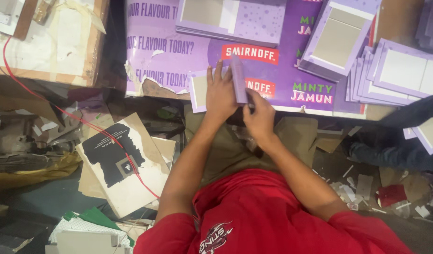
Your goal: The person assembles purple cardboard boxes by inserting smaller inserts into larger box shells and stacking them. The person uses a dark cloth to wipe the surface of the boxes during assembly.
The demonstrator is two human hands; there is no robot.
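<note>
— Where does the single view look from?
— From the person's head, facing steeply down, close over the forearms, the purple printed-sheet-covered tabletop [178,56] ahead and the littered floor [37,188] beneath.

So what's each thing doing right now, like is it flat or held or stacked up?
Left hand: flat, pressing on the card.
Right hand: pinching the flap.
Card: lying flat on the table.
Flap: folded up, standing on edge.
Card stacks: piled, fanned out.
Red wire: loose, trailing over the floor.
</note>
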